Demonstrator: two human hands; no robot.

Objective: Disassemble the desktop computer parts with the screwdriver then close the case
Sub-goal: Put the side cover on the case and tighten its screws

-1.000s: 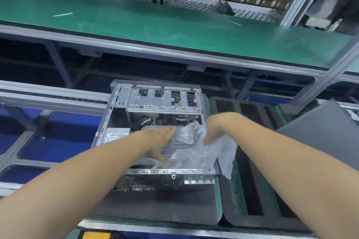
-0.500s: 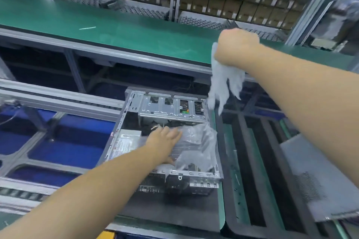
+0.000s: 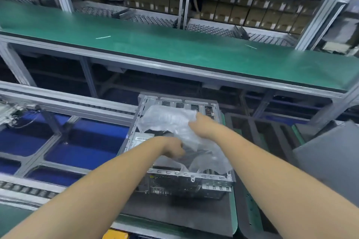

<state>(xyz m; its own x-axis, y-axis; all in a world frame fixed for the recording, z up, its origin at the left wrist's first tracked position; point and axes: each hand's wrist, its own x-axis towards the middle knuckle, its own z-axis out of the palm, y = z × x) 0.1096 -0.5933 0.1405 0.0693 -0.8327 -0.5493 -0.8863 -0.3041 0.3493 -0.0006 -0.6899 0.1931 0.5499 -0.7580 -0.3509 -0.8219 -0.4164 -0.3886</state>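
Observation:
An open metal desktop case (image 3: 191,180) lies on a dark mat (image 3: 174,217) in front of me. Clear crumpled plastic wrap (image 3: 169,120) covers much of the case's inside. My left hand (image 3: 172,147) has curled fingers on the wrap near the middle of the case. My right hand (image 3: 200,126) pinches the wrap's far part and holds it over the drive bays. A labelled power supply (image 3: 138,139) shows at the case's left. No screwdriver is in view.
A green conveyor belt (image 3: 174,48) runs across behind the case. Blue bins (image 3: 77,141) sit under a metal frame at the left. A dark foam tray (image 3: 258,161) and a grey side panel (image 3: 330,165) lie at the right. Shelves of cartons stand beyond.
My right hand came down from above the belt, bringing the wrap back over the far end of the case. My left hand curled onto the wrap at the case's middle.

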